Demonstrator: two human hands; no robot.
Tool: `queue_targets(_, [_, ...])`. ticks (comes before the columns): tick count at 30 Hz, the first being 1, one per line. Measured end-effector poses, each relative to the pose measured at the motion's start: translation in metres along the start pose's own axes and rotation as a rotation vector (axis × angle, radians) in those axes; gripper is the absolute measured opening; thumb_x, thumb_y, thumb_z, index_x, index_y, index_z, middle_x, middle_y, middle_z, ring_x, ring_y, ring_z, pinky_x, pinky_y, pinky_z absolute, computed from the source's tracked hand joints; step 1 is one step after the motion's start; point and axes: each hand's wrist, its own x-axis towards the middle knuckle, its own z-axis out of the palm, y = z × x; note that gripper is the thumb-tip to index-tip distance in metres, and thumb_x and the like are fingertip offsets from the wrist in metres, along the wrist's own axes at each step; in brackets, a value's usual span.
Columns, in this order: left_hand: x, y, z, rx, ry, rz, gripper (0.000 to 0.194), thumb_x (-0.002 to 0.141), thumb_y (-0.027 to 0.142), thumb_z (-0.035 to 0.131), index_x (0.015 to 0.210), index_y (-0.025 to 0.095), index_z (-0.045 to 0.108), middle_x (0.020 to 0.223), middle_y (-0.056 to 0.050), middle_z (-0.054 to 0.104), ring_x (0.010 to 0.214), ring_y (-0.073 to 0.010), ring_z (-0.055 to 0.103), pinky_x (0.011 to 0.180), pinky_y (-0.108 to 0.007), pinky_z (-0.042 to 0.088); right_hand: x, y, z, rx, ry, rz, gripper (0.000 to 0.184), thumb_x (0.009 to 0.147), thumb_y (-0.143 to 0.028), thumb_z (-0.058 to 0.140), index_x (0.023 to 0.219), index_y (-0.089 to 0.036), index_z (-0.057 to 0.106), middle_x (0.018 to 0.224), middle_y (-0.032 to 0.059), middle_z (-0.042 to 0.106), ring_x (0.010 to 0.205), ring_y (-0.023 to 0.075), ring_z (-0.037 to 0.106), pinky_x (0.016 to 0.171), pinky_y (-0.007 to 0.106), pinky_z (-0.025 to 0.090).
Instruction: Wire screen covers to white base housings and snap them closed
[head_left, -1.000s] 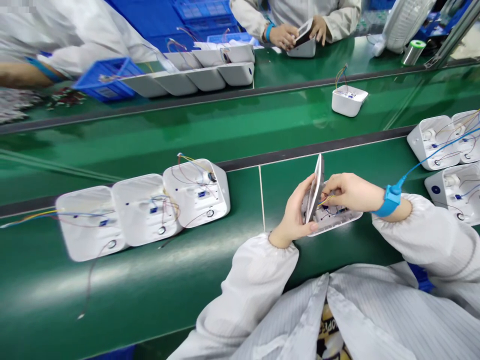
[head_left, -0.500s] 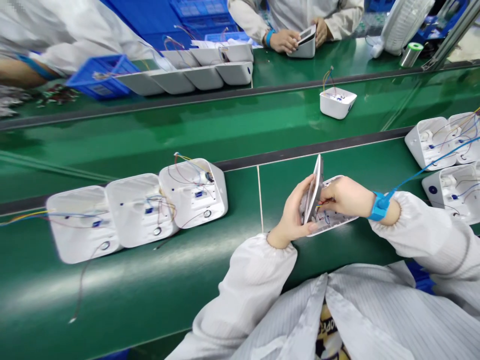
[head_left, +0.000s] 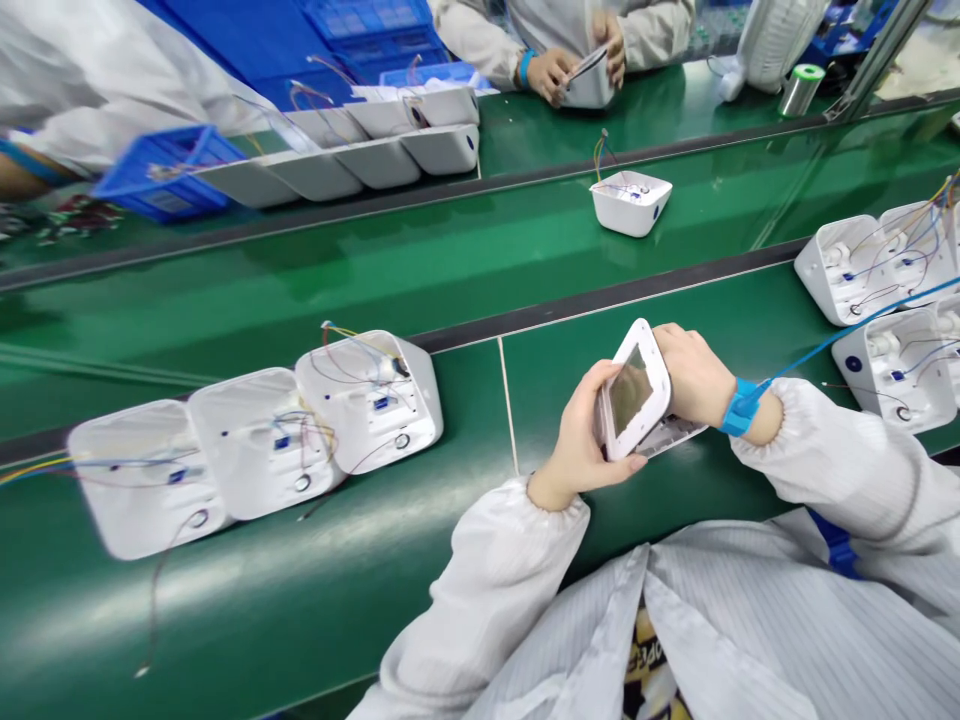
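A white front cover with a grey window tilts over its white base.

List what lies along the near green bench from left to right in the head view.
Row of three open white housings → left hand → screen cover → right hand → blue wrist strap → wired white housings.

Green everywhere: the counter is a glossy deep green, split by a black strip. The cover is white around a dull grey window, and the open shells beside it are white too, laced with red, yellow and blue wires. A bright blue wrist strap trails a blue cord. The sleeves are white with fine pinstripes. Far side, a blue crate.
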Motion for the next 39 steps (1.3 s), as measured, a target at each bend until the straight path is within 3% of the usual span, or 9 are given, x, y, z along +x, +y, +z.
queue_targets(7, [-0.004, 0.023, 0.0, 0.541, -0.152, 0.01, 0.1, 0.064, 0.042, 0.079, 0.149, 0.025, 0.03, 0.144, -0.018, 0.034, 0.132, -0.0408, 0.042, 0.105, -0.058, 0.041, 0.005, 0.007, -0.002, 0.13, -0.074, 0.051, 0.014, 0.094, -0.025, 0.057, 0.094, -0.016, 0.068, 0.107, 0.0118, 0.067, 0.097, 0.0249, 0.058, 0.073, 0.033, 0.043])
queue_targets(13, [-0.004, 0.032, 0.001, 0.741, -0.323, -0.062, 0.1, 0.069, 0.043, 0.076, 0.152, 0.022, 0.024, 0.146, -0.021, 0.03, 0.135, -0.0421, 0.038, 0.107, -0.058, 0.04, 0.01, 0.054, -0.026, 0.598, -0.356, -0.084, 0.013, 0.083, -0.019, 0.063, 0.087, -0.021, 0.076, 0.098, 0.0026, 0.075, 0.086, 0.0188, 0.067, 0.076, 0.029, 0.05])
queue_targets(15, [-0.003, 0.033, -0.001, 0.776, -0.351, -0.091, 0.103, 0.068, 0.046, 0.077, 0.153, 0.021, 0.025, 0.148, -0.022, 0.03, 0.135, -0.0429, 0.038, 0.107, -0.058, 0.04, 0.004, 0.063, -0.027, 0.785, -0.234, 0.031, 0.018, 0.087, -0.03, 0.06, 0.093, -0.023, 0.076, 0.099, 0.0022, 0.076, 0.089, 0.019, 0.068, 0.079, 0.03, 0.052])
queue_targets(19, [0.0, 0.031, -0.002, 0.838, -0.404, -0.13, 0.109, 0.065, 0.055, 0.08, 0.153, 0.02, 0.025, 0.149, -0.025, 0.031, 0.136, -0.0446, 0.038, 0.107, -0.059, 0.039, -0.015, 0.057, -0.013, 1.049, 0.081, 0.43, 0.038, 0.092, -0.054, 0.054, 0.099, -0.021, 0.072, 0.098, 0.0076, 0.075, 0.083, 0.0181, 0.069, 0.075, 0.032, 0.054])
queue_targets(23, [0.008, 0.029, 0.011, 0.889, -0.384, -0.146, 0.125, 0.06, 0.073, 0.075, 0.154, 0.014, 0.019, 0.15, -0.03, 0.03, 0.136, -0.0488, 0.036, 0.108, -0.065, 0.032, -0.028, 0.042, 0.0, 0.82, 0.059, 0.419, 0.06, 0.09, -0.069, 0.045, 0.062, -0.018, 0.061, 0.061, 0.0023, 0.062, 0.061, 0.0154, 0.056, 0.056, 0.028, 0.04])
queue_targets(27, [0.014, 0.028, 0.028, 0.896, -0.366, -0.169, 0.125, 0.058, 0.078, 0.072, 0.155, 0.017, 0.02, 0.154, -0.028, 0.027, 0.135, -0.0501, 0.034, 0.103, -0.066, 0.031, -0.031, 0.039, 0.002, 0.711, 0.091, 0.42, 0.062, 0.089, -0.07, 0.043, 0.056, -0.018, 0.052, 0.053, -0.0012, 0.05, 0.054, 0.0123, 0.044, 0.051, 0.028, 0.028])
queue_targets(31, [0.011, 0.026, 0.028, 0.89, -0.34, -0.175, 0.119, 0.061, 0.068, 0.074, 0.155, 0.019, 0.019, 0.153, -0.025, 0.032, 0.131, -0.046, 0.04, 0.101, -0.06, 0.034, -0.038, 0.042, 0.007, 0.792, 0.084, 0.401, 0.059, 0.091, -0.067, 0.044, 0.067, -0.018, 0.063, 0.063, 0.0006, 0.06, 0.061, 0.0144, 0.051, 0.056, 0.028, 0.037])
queue_targets(35, [0.006, 0.022, 0.02, 0.815, -0.282, -0.095, 0.114, 0.066, 0.069, 0.07, 0.155, 0.021, 0.017, 0.148, -0.023, 0.038, 0.129, -0.0429, 0.043, 0.1, -0.056, 0.036, -0.053, 0.043, 0.02, 0.983, 0.088, 0.387, 0.055, 0.095, -0.063, 0.042, 0.096, -0.019, 0.075, 0.093, 0.0061, 0.074, 0.085, 0.0215, 0.067, 0.074, 0.033, 0.051])
queue_targets(39, [0.0, 0.017, 0.014, 0.761, -0.192, 0.034, 0.104, 0.071, 0.07, 0.065, 0.153, 0.022, 0.022, 0.149, -0.022, 0.036, 0.133, -0.0433, 0.042, 0.103, -0.056, 0.036, -0.063, 0.043, 0.037, 1.178, 0.104, 0.211, 0.061, 0.095, -0.066, 0.04, 0.131, -0.023, 0.063, 0.135, 0.0106, 0.063, 0.124, 0.0257, 0.059, 0.101, 0.042, 0.049])
